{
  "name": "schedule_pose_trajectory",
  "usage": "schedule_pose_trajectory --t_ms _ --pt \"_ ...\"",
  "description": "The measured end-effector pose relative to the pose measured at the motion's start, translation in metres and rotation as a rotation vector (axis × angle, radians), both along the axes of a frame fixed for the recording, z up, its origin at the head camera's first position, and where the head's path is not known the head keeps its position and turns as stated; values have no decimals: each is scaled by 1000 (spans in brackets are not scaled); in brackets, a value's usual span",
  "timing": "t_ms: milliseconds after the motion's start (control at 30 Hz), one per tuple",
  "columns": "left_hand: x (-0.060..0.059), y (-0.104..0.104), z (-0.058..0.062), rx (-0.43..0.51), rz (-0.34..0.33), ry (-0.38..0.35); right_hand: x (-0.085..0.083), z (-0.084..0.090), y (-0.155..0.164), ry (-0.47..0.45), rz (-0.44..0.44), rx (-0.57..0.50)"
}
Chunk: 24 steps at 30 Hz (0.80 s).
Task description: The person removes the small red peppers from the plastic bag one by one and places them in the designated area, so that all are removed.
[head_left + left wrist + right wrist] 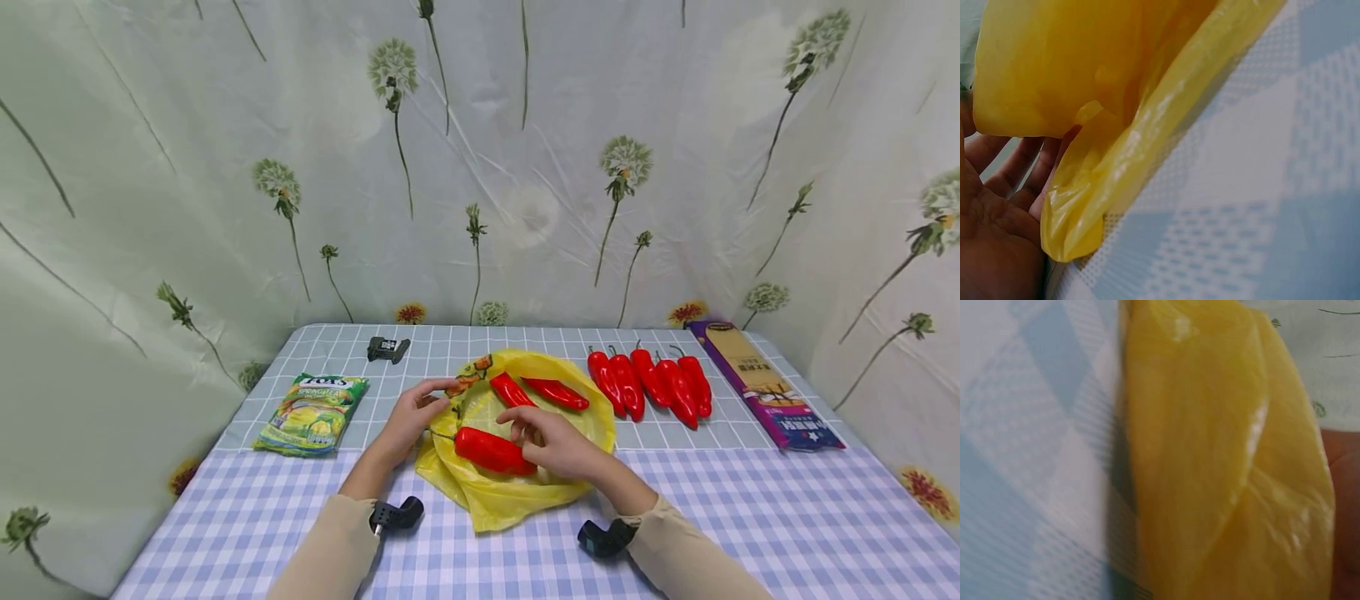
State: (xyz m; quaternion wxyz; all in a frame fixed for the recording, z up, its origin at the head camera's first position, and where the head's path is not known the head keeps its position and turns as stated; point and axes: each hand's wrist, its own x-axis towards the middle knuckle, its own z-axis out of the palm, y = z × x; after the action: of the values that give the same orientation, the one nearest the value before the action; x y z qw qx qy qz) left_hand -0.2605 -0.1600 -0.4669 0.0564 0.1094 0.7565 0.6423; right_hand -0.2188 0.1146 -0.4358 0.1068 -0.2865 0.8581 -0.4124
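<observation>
A yellow plastic bag [517,496] lies spread open on the table, with two red peppers [557,393] inside at the back. A third, larger-looking red pepper [491,451] is crosswise over the bag's front part, its thin stem pointing left. My right hand [558,446] pinches the blunt right end of this pepper, index finger reaching out above it. At the bag's left rim is my left hand [411,421], fingers extended and loosely bent, the fingertips at the printed edge. In the left wrist view, the left fingers [1013,165] show behind a hanging fold of the bag.
Several red peppers [651,383] lie in a row right of the bag. Beyond them is a purple and tan packet [765,383]. A green candy bag [313,415] lies at the left, and a small black device [387,349] sits farther back. A patterned curtain [480,167] hangs behind the table.
</observation>
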Motion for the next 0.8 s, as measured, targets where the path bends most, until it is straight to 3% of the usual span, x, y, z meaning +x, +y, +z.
schedule_pose_trajectory --t_ms 167,433,800 --pt "0 1 3 -3 0 2 2 -1 -3 8 64 65" --pt "0 0 1 -11 11 7 5 3 -6 -48 37 45" --pt "0 1 0 35 -3 3 6 22 16 80 -61 -78"
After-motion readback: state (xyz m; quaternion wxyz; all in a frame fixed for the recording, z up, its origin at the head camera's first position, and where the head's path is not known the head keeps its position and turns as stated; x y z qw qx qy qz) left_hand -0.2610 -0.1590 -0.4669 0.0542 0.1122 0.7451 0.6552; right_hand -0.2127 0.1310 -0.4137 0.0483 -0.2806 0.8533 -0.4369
